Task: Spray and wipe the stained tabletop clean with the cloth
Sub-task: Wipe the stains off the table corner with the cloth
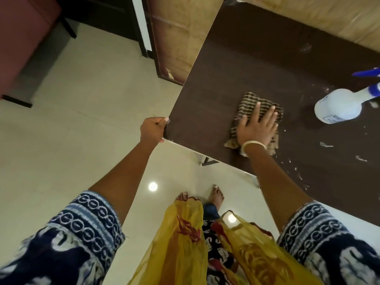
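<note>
Head view, looking steeply down. Dark brown worktop (236,64) filling the upper right, its near-left corner pointing toward the body. White smears and flecks (327,144) scattered over the right part of the surface; the left part around the cloth looks plain dark.

Right hand (257,126) laid flat on the striped brown cloth (249,101), fingers spread and straight, palm pressing down; no curl of the grip around the fabric. Pale bangles (254,145) at the wrist. Cloth folded into a rough square, lying on the worktop a little in from the near-left corner, a frayed edge sticking out beside the wrist.

Left hand (154,130) clamped on the worktop's near-left corner, fingers curled round the edge, thumb tip showing on top.

White spray bottle (339,108) with blue trigger head (368,74) standing on the worktop to the right of the cloth, apart from it, near the right frame edge. Nobody touching it.

Both forearms bare, dark blue and white patterned sleeves (88,229) at the bottom corners. Yellow and red scarf (185,233) hanging down the middle. Bare feet (216,197) on glossy cream floor tiles (61,140), two ceiling-light reflections on them. Part of a thin dark leg (209,161) visible under the near edge. Reddish-brown chair (22,38) at upper left.
</note>
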